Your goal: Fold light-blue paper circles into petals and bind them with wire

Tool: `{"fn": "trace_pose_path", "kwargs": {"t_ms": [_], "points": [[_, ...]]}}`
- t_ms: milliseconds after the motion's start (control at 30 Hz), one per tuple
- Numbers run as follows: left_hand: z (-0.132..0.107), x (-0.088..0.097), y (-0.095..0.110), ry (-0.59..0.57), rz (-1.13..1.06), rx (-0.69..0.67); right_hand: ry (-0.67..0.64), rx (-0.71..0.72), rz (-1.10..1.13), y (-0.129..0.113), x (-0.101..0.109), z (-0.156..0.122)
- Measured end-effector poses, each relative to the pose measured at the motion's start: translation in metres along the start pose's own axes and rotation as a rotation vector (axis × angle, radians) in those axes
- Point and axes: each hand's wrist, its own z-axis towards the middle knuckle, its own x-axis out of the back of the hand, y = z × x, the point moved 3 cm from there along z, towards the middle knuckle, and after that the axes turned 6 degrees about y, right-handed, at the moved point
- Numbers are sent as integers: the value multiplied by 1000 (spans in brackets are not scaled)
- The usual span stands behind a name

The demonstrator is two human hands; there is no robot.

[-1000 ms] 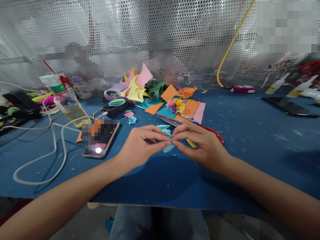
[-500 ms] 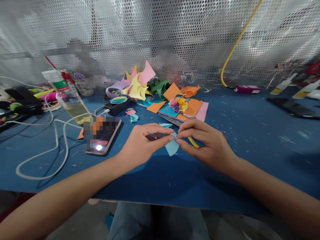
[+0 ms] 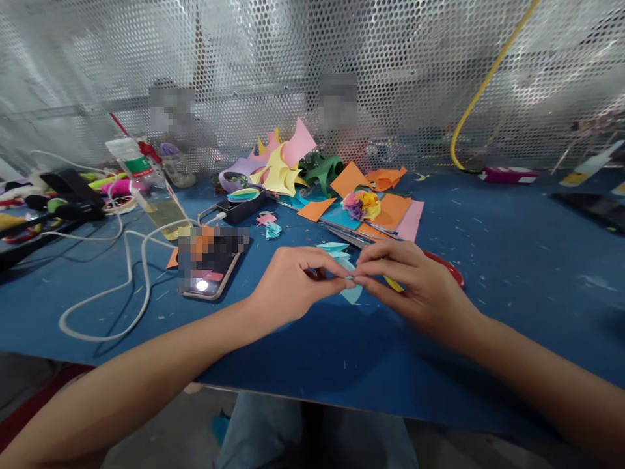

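Observation:
My left hand [image 3: 293, 286] and my right hand [image 3: 415, 283] meet over the blue table [image 3: 512, 260], both pinching a small light blue paper piece [image 3: 351, 293] between thumbs and fingertips. The paper hangs a little below my fingers. Another light blue folded scrap [image 3: 333, 247] lies just behind my hands. A red-handled pair of scissors [image 3: 446, 266] and a yellow strip [image 3: 393, 283] lie partly hidden behind my right hand.
A phone [image 3: 209, 264] on a white cable [image 3: 122, 286] lies to the left. Coloured paper sheets and a small paper flower [image 3: 361, 205] pile up behind. A bottle [image 3: 141, 179] stands at left. A perforated metal screen [image 3: 312, 71] closes the back. Glue bottles sit far right.
My hands have stayed together on the paper piece, turning it so less of it shows below my fingers. The view has shifted slightly to the left.

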Motion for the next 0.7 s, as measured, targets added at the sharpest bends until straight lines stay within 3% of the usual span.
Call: {"fn": "trace_pose_path", "kwargs": {"t_ms": [133, 400, 700], "points": [[-1, 0, 1, -16, 36, -33, -18, 74, -26, -1, -2, -1], [-1, 1, 2, -13, 27, -41, 70, 37, -45, -2, 1, 2], [-3, -2, 0, -73, 111, -141, -62, 83, -5, -8, -3, 0]]}}
